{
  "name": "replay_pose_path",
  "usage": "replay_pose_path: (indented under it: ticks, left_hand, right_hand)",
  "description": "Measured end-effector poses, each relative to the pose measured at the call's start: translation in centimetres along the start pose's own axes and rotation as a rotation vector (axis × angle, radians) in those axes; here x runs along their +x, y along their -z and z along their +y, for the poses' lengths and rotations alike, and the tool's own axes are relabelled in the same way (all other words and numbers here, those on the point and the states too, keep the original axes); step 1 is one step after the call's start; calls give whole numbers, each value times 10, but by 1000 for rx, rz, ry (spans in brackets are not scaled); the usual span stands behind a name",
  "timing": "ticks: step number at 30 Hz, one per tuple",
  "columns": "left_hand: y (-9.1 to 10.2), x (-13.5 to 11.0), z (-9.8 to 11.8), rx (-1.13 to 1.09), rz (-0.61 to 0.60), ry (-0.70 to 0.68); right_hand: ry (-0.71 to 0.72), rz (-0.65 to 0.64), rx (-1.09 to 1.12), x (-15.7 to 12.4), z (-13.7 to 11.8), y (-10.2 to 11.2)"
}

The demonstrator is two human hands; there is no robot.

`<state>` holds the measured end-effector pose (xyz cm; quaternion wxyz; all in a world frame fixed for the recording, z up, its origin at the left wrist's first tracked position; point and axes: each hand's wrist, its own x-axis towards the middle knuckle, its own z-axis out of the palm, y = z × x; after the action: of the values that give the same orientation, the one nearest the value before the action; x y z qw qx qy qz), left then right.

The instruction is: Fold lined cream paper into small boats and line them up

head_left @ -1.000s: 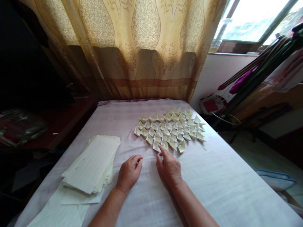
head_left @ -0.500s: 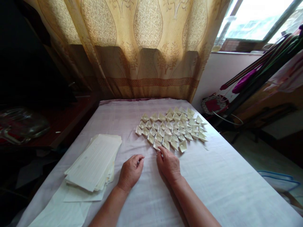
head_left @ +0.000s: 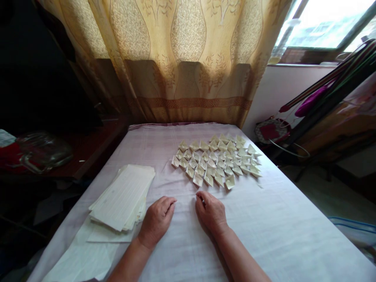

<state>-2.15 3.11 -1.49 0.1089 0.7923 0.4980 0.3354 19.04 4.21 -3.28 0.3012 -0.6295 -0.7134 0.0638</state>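
Observation:
My left hand [head_left: 158,218] rests near the middle of the sheet-covered surface, its fingers curled together with nothing showing in them. To its right, my right hand [head_left: 210,207] is also closed and empty, thumb against the bent fingers. Just beyond my right hand lie rows of small folded paper boats [head_left: 202,164], cream-coloured and set close together. The nearest boat [head_left: 197,179] sits a short way from my right fingertips, not touching them. Left of my left hand is a stack of lined paper sheets [head_left: 122,199], slightly fanned out.
A pale sheet [head_left: 264,235] covers the surface. Larger paper [head_left: 79,254] lies under the stack. A patterned curtain [head_left: 188,86] hangs at the far edge. On the left stands a dark red table [head_left: 96,145] with a clear plastic bag [head_left: 44,150]. A round bag [head_left: 272,131] is at the right.
My right hand has drawn back from the nearest paper boat, leaving it in the front row. My left hand has shifted slightly toward me. The view has turned a little left.

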Motion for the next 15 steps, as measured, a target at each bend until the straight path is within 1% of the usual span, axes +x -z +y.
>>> replay_pose_path:
  ticks: [2, 3, 5, 7, 9, 10, 12, 15]
  left_hand:
    - [19, -3, -3, 183, 45, -18]
    - [29, -4, -5, 284, 61, 10]
    - [50, -5, -10, 498, 67, 165]
    - [67, -6, -15, 659, 20, 344]
    - [77, -9, -20, 712, -71, 471]
    - [80, -10, -22, 712, -119, 512]
    - [81, -13, -26, 686, -189, 556]
    - [80, -17, -32, 636, -198, 567]
  right_hand:
    - [-3, 3, 10, 0, 1, 0]
    - [-3, 4, 14, 0, 1, 0]
    - [-2, 2, 19, 0, 3, 0]
    - [-4, -3, 22, -1, 4, 0]
    - [-10, -6, 20, -1, 4, -1]
    - [-13, -6, 18, -1, 5, -1]
    - [-15, -5, 17, -1, 5, -1]
    - [-13, -5, 15, -1, 7, -2]
